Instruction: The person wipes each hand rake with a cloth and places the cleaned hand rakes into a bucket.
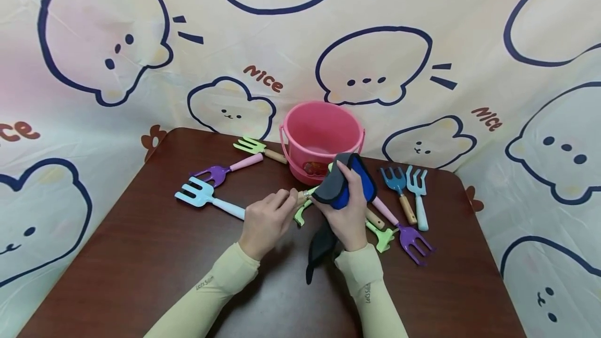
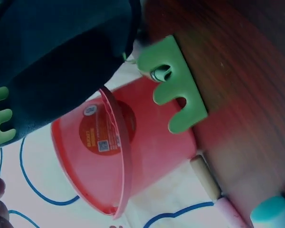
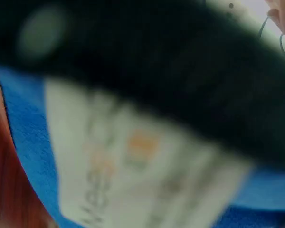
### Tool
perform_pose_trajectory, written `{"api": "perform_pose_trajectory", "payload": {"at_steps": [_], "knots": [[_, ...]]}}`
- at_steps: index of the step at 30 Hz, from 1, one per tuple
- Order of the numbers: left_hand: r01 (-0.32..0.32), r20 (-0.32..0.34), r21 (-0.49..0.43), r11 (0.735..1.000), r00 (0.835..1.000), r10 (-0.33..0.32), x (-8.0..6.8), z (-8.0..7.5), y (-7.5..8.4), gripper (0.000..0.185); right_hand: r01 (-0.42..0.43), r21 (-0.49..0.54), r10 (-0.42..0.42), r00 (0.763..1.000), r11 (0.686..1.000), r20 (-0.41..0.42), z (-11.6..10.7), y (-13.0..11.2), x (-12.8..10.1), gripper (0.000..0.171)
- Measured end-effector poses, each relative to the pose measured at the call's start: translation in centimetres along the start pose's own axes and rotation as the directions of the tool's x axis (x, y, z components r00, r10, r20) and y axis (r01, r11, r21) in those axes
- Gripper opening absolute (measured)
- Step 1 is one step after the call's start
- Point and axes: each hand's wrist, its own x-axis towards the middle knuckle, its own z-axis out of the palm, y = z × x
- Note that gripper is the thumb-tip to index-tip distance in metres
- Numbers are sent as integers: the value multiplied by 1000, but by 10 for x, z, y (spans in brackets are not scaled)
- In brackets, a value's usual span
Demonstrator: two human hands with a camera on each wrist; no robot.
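In the head view my left hand (image 1: 267,220) grips the wooden handle of a green hand rake. The rake's green toothed edge (image 2: 1,116) shows at the left of the left wrist view, against the dark side of a cloth. My right hand (image 1: 347,218) holds this grey-and-blue cloth (image 1: 332,185) with black edging, folded over the tool's head and hiding much of it. A black part (image 1: 321,246) hangs below the hand. Close up in the right wrist view are the cloth's blue side (image 3: 26,109) and a blurred white label (image 3: 133,166).
Behind the hands stands a pink bucket (image 1: 300,155). To the left lie a light-blue fork (image 1: 199,193), a purple fork (image 1: 218,173) and a green fork (image 1: 251,145). At right are blue forks (image 1: 396,181), a purple fork (image 1: 413,241) and a green rake (image 1: 385,236).
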Motion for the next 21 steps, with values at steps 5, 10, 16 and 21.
{"api": "perform_pose_trajectory", "payload": {"at_steps": [5,10,16,21], "knots": [[-34,-11,14,999,999,34,0,1,4,20,-117,127,122,992,985,-27,-3,-2,-1,81],[-39,-12,44,998,999,39,0,1,5,15,-165,225,183,981,960,-61,-3,-4,1,63],[-30,-13,18,999,999,31,0,5,2,21,-138,270,195,961,953,-198,-12,0,6,25],[-3,5,-65,998,1000,4,-4,10,-2,25,-182,389,312,901,903,-301,-23,7,8,21]]}}
